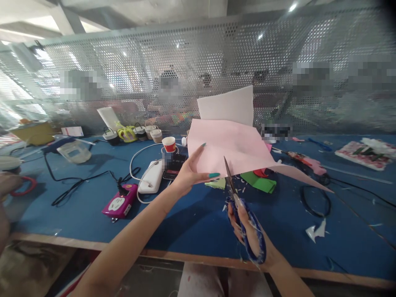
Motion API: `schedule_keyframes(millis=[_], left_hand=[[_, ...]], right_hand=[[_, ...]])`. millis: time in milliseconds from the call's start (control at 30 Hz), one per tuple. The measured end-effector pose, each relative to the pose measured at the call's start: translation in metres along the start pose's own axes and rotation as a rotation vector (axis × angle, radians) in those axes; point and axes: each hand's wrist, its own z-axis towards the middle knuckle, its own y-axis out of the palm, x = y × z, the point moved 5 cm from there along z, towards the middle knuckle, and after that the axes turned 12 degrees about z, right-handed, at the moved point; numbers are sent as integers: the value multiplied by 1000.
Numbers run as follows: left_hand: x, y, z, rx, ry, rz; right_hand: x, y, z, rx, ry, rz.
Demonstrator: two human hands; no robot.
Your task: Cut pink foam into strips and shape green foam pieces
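Note:
A large pink sheet [229, 140] is held up over the table by my left hand [188, 173], thumb below and fingers on top at its left edge. Whether it is paper or thin foam I cannot tell. My right hand [247, 227] grips blue-handled scissors [236, 198], pointing up and away from me. Their blades are at the sheet's near edge, just right of my left thumb. Behind the pink sheet stands a white sheet [227, 105]. Below it lie green pieces [260, 181] and small scraps.
A magenta power socket [120, 202], white power bank [151, 177], phone [174, 167] and red paper cup [168, 144] lie left. A pink-handled tool [309, 163] with a black cable lies right. Another person's hand [9, 183] shows at far left. A perforated metal screen [139, 82] stands behind.

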Motion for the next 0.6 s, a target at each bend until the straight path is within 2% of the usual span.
schedule_keyframes(millis=[167, 300, 467, 600], left_hand=[[-1, 1, 0, -17, 30, -15], [-1, 1, 0, -22, 46, -24], [-1, 2, 0, -33, 39, -30], [-2, 1, 0, -34, 46, -33]], right_hand=[[12, -10, 5, 33, -29, -21], [12, -12, 8, 18, -59, -53], [13, -12, 8, 63, -8, -84], [11, -12, 6, 74, -60, -99]])
